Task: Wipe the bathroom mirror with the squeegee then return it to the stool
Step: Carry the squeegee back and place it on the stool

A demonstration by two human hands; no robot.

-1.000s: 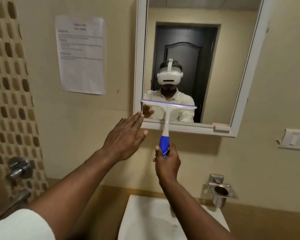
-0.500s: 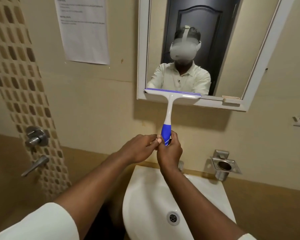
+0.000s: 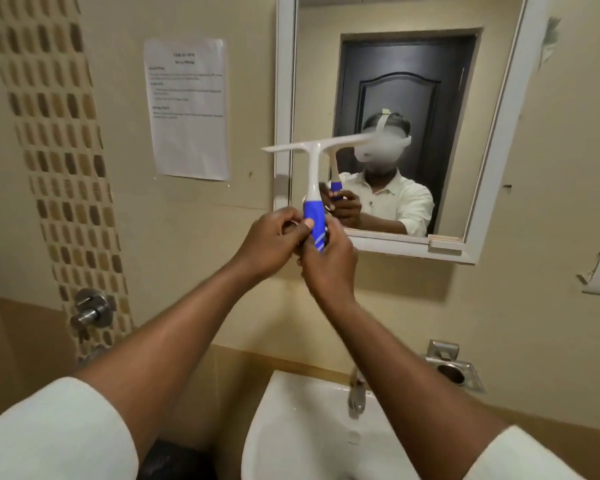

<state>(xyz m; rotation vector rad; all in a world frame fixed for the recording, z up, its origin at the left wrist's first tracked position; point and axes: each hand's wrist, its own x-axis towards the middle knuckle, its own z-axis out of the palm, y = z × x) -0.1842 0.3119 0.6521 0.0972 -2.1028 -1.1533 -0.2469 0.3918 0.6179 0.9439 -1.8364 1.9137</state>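
Both arms raised, left hand — right hand clasped together

I see a printed paper notice stuck on the beige wall upper left of centre. A mosaic tile strip runs down the far left, with a chrome tap valve at its foot. A white washbasin sits bottom centre, a steel holder lower right.

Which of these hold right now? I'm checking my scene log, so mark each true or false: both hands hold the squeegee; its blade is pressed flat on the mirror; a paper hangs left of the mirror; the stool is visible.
1. Both hands, left hand and right hand, hold the squeegee: true.
2. Blade pressed flat on the mirror: false, it appears held off the glass.
3. A paper hangs left of the mirror: true.
4. The stool is visible: false, none shows.
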